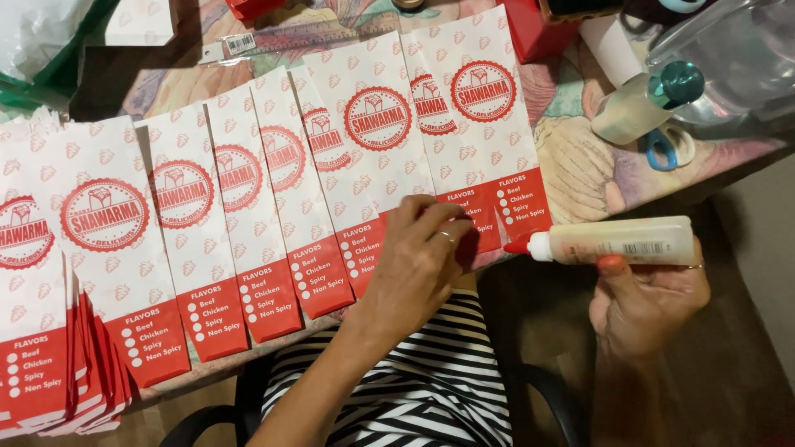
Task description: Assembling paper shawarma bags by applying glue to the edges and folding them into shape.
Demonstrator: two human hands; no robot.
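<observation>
Left hand (418,257) palm-down, fingers curled, fingertips pressing red bottom edge of paper bag (489,124); pressing, not clamping. Right hand (650,302) palm-up, wrapped around glue bottle (617,242), thumb on top; bottle horizontal, red nozzle aimed toward left fingertips, just short of them. Bottle translucent plastic, pale glue inside. Bags flat white paper, red round emblem, red strip at bottom, fanned overlapping in row leftward from pressed bag.

Warm, soft light and a mostly sharp picture

We saw the paper bags (248,190) lit evenly and clear to read, a dark shadowy floor at the lower right, shine on the clear plastic tub (729,50), and slight blur at the corners.
</observation>
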